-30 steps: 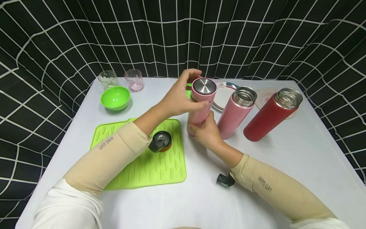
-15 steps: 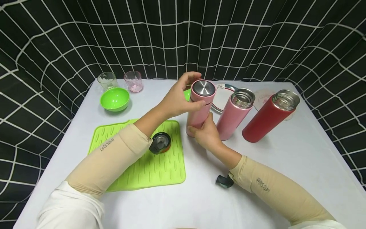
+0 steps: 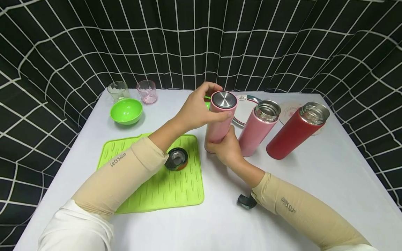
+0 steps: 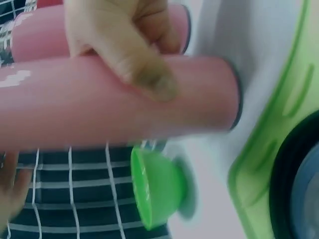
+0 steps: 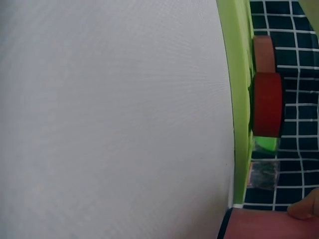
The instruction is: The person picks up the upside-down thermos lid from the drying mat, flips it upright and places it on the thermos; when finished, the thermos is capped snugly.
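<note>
A pink steel thermos [image 3: 217,134] stands upright on the white-covered table in front of me, its lid on top with a shiny metal disc [image 3: 224,99]. My left hand [image 3: 196,109] grips it around the lid from the left, thumb across the front. Lower down, my right hand [image 3: 227,148] holds the body; its thumb [image 4: 134,67] lies across the pink wall near the dark base in the left wrist view. In the right wrist view only the thermos's lower end [image 5: 274,224] shows. An uncapped pink thermos [image 3: 257,130] and an uncapped red thermos [image 3: 295,134] stand to the right.
A lime-green mat [image 3: 188,184] lies at left, partly under my left sleeve, bearing a red lid [image 5: 267,104] and a pinkish lid [image 5: 264,54]. Behind are a green bowl [image 3: 126,111], a clear glass [image 3: 118,91], a pink glass [image 3: 147,92] and a rimmed plate [image 3: 243,113].
The left thumb has slid slightly right, covering the seam below the lid that showed before. The right thumb has shifted a little on the body. The whole head view has tilted slightly.
</note>
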Tool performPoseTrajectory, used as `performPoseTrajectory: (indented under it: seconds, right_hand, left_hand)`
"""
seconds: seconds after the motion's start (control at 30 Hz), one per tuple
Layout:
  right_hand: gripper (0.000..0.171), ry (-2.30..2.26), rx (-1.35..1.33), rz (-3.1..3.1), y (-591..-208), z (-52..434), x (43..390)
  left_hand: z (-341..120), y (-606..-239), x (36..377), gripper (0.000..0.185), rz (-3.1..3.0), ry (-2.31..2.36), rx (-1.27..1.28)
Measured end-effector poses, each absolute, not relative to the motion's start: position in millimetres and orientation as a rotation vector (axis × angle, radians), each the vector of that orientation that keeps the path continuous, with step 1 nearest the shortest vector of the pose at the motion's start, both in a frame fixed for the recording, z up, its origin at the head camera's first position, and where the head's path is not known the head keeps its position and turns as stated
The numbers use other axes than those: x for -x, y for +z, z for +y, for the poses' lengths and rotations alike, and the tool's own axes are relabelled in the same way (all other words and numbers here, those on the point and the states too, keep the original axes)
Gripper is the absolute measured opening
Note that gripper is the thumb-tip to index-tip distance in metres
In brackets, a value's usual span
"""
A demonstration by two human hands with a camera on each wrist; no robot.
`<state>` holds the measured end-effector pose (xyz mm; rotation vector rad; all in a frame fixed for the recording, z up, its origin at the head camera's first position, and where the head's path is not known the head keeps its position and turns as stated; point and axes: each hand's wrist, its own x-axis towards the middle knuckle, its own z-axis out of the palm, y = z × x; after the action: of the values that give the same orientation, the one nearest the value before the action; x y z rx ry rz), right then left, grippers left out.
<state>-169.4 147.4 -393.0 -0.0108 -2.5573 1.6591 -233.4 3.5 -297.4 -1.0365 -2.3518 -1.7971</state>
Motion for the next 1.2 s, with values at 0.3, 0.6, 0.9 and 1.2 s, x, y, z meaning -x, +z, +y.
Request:
performPoseTrajectory:
  seconds: [0.3, 0.6, 0.9, 1.2]
  right_hand:
    - [0.074, 1.654, 0.054, -2.576, -391.4, 147.7, 170.4]
    - [0.076, 1.637, 0.096, -2.608, -390.1, 147.0, 170.5]
    - [0.080, 1.618, 0.114, -2.619, -388.4, 149.9, 167.2]
    - [0.074, 1.644, 0.043, -2.594, -390.0, 147.7, 170.3]
  left_hand:
    - [1.7, -295.0, 237.5, 0.079, -2.380, -1.856, 1.097]
    - [1.8, -297.1, 239.0, 0.088, -2.319, -1.843, 1.152]
    - [5.7, -297.4, 237.2, 0.079, -2.380, -1.805, 1.143]
    - [2.6, -300.9, 240.1, 0.083, -2.396, -1.836, 1.169]
